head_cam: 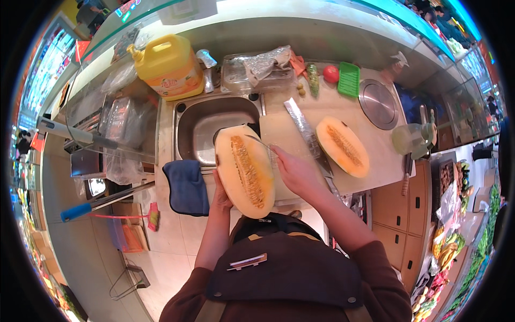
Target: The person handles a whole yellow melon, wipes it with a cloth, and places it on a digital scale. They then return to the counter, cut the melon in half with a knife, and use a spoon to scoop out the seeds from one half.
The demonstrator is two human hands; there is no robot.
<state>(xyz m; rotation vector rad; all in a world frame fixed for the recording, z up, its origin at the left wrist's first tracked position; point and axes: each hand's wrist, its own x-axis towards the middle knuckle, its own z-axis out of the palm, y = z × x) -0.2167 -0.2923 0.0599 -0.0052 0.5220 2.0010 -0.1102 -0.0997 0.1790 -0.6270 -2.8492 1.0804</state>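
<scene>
My left hand (222,192) supports a halved orange-fleshed melon (263,173) from below and the left, its cut face turned up and its seed cavity full of seeds. In my right hand (291,169) is a thin metal utensil, probably a spoon (257,139), whose tip reaches the upper part of that cut face. A second melon half (342,147) lies cut side up on the pale cutting board (281,120). Left of it rests a large knife (303,129) with a broad blade, its lower end partly behind my right forearm.
A steel sink (197,133) lies beyond the held melon, with a blue cloth (186,187) over the counter edge. Behind stand a yellow jug (171,68) and a plastic tray (229,76). A green dish (349,79), round metal plate (378,104) and spray bottle (410,137) are at right.
</scene>
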